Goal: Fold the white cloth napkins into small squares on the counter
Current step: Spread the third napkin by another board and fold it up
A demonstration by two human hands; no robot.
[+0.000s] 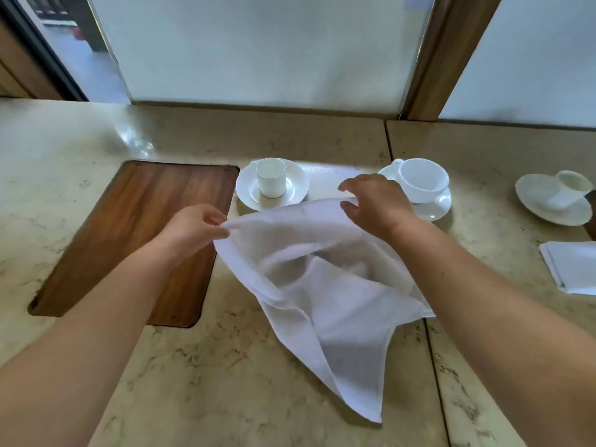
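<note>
— While the white napkin (322, 285) hangs over the table (225, 382), who's got it?
— Left hand (193, 227) pinches one top corner, right hand (374, 204) grips the other; its tail trails on the marble.

Plain white napkin (322, 285), unpatterned, translucent grey in its folds. Beige marbled surface (225, 382) with darker brown veining. Warm reddish-brown wood-grain inset panel (135, 240) at left. White cups on white saucers at far side, the left cup (271, 177) with a thin dark band at its base. White folded napkin (571, 266) at right.
</note>
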